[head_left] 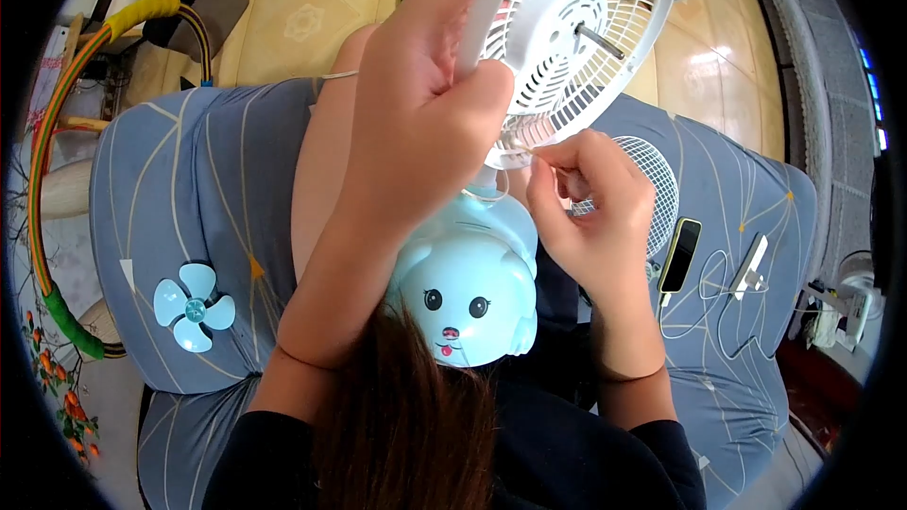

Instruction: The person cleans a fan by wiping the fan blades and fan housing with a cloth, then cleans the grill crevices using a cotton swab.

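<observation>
A white fan cage (567, 38) with a bare metal shaft at its centre stands tilted above a light blue fan base (463, 293) shaped like an animal face. My left hand (425, 85) is wrapped round the left edge of the cage. At the cage's lower rim, the fingers of my right hand (595, 198) are pinched together near a thin wire or strip; what lies between the fingertips is too small to tell. Partly behind my right hand is a white mesh fan cover (652, 179). A light blue fan blade (195, 308) lies on the left of the sofa.
The sofa (746, 170) has a blue-grey patterned cover. On its right lie a phone (680, 255) and a white power strip (749, 266) with a looping cable. A striped hoop (42, 161) stands at the left. Long hair hangs over the lower middle.
</observation>
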The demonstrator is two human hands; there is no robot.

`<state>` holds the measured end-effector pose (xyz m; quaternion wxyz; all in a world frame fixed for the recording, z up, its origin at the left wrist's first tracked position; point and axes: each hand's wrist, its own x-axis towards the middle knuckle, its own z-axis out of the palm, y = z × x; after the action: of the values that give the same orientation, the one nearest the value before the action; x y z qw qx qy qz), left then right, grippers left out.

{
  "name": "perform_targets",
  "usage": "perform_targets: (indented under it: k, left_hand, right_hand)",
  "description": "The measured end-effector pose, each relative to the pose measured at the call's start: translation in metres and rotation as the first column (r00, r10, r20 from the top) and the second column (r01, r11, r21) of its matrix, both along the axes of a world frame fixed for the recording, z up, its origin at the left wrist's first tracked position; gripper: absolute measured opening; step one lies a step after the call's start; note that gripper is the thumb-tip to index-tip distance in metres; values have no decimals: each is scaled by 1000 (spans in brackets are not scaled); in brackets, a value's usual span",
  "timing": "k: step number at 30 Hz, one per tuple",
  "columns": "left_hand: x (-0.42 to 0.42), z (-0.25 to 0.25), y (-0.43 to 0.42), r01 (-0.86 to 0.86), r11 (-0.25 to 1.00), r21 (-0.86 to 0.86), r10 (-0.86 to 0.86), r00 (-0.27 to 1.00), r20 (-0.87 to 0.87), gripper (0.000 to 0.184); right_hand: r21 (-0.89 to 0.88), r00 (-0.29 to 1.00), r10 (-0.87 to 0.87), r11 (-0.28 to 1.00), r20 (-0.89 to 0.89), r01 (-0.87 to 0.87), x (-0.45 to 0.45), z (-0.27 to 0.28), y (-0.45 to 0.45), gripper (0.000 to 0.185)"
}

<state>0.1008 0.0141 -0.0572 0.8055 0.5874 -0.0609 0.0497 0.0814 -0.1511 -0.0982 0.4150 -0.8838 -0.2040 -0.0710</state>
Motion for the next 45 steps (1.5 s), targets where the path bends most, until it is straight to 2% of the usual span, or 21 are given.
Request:
perform_targets:
  k: [4,7,10,14,17,20,24,25,28,30,31,33,35,38,41,44,45]
  left_hand:
    - [0,3,-1,9,1000,7,-9,1000,3,73]
    - [5,-13,2,14,1000,14,-15,998,64,73]
    - [5,-16,2,14,998,-55,-12,999,44,73]
    - [3,-11,0,9,998,-65,-7,1000,29,72]
    - [3,-10,-1,10,998,-64,-7,999,34,72]
    - [4,-14,0,11,998,-67,-9,999,41,71]
    - [1,3,1,-2,999,38,2,1000,18,71]
    - [1,5,0,3,1000,27,-4,1000,14,71]
    - [14,-22,9,106,981,-160,-89,990,110,71]
    - [13,-29,9,102,969,-224,-87,994,73,71]
    - [7,-6,1,45,979,-200,-50,999,-18,71]
    - [3,4,-4,3,990,-139,-11,998,-60,71]
    - [4,-10,-4,20,994,-107,-18,1000,19,71]
    - [8,-26,-2,29,990,-136,-20,998,65,71]
    - [4,-14,-5,-3,998,-55,5,999,47,71]
    - [3,-11,-6,-12,999,-33,13,999,45,71]
    - [3,-11,-5,-12,999,-33,13,999,49,71]
  right_hand:
    - [-45,996,41,998,83,-37,2,-12,5,14]
    - [-41,998,19,999,65,-17,2,-13,5,15]
    - [-8,998,-21,1000,59,21,3,-6,2,14]
    - [-15,996,-46,999,78,47,4,0,0,14]
    - [37,998,-3,999,65,0,7,-8,2,14]
    - [13,994,7,1000,105,-8,9,-8,3,13]
    - [6,996,13,1000,84,-14,8,-8,3,14]
    - [11,995,13,1000,103,-14,9,-8,3,14]
    - [-4,989,32,1000,145,-31,11,-9,6,13]
    - [-18,989,31,999,142,-29,11,-10,8,13]
    - [-22,992,23,1000,127,-20,9,-12,8,13]
    - [-14,998,14,1000,55,-13,6,-11,9,13]
    - [12,998,16,1000,-61,-16,4,-6,10,13]
    - [11,995,13,1000,-97,-12,5,-5,9,13]
    - [35,995,10,999,96,-14,10,-16,10,13]
    - [-35,988,-8,999,152,13,10,-13,10,12]
    - [-20,994,-4,1000,113,6,9,-13,10,12]
